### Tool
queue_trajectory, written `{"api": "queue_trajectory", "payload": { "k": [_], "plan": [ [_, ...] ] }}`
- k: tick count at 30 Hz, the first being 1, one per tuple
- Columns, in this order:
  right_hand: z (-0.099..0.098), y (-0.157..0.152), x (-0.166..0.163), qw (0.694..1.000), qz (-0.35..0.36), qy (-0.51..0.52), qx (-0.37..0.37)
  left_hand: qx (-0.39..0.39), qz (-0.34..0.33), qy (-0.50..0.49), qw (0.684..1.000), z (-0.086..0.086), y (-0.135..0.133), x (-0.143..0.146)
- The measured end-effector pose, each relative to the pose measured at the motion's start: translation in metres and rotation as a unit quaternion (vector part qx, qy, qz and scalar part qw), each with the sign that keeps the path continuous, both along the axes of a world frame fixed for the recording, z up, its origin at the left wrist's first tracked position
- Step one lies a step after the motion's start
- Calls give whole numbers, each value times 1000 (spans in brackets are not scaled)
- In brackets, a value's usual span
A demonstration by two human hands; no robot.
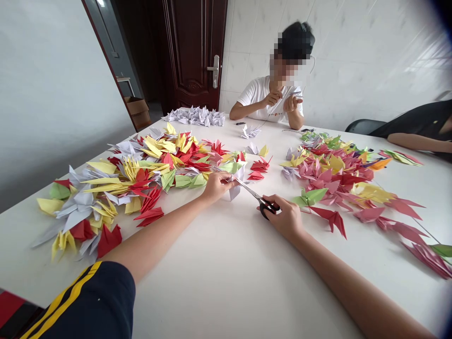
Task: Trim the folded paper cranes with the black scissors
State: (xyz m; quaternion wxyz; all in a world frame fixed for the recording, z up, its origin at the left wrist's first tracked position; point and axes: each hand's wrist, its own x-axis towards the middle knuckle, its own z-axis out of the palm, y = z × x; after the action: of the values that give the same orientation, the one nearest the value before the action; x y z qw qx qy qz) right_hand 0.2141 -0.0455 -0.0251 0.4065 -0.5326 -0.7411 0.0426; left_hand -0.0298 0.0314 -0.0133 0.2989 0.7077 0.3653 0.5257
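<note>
Between the fingers of my left hand (218, 187) is a pale lilac paper crane (234, 190), held just above the white table. My right hand (284, 215) grips a pair of scissors (263, 201) by its black handles. The scissors' metal blades reach left to the crane, with their tips at its upper part beside my left fingertips. Whether the blades touch the paper I cannot tell. Close behind the crane lie a few red folded cranes (260, 165). A green folded piece (310, 197) rests near my right hand.
A large heap of folded paper cranes (141, 176) covers the table's left side. Another heap, mostly pink (325, 174), spreads on the right with a thin string. White cranes (196, 116) are piled at the back. A person (270, 99) sits across the table; another person's arm (420, 142) rests at right.
</note>
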Motion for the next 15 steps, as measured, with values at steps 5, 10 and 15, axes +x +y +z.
{"api": "queue_trajectory", "payload": {
  "k": [5, 10, 15],
  "plan": [
    [0, 0, 0, 1000, 0, -3, 5, -22, -17, -25, 999, 1, -1, 0],
    [1, -1, 0, 1000, 0, -4, 8, -47, -23, -31, 998, 4, -3, 0],
    [1, -1, 0, 1000, 1, -7, 11, -37, -19, -18, 999, 3, -2, 0]
  ]
}}
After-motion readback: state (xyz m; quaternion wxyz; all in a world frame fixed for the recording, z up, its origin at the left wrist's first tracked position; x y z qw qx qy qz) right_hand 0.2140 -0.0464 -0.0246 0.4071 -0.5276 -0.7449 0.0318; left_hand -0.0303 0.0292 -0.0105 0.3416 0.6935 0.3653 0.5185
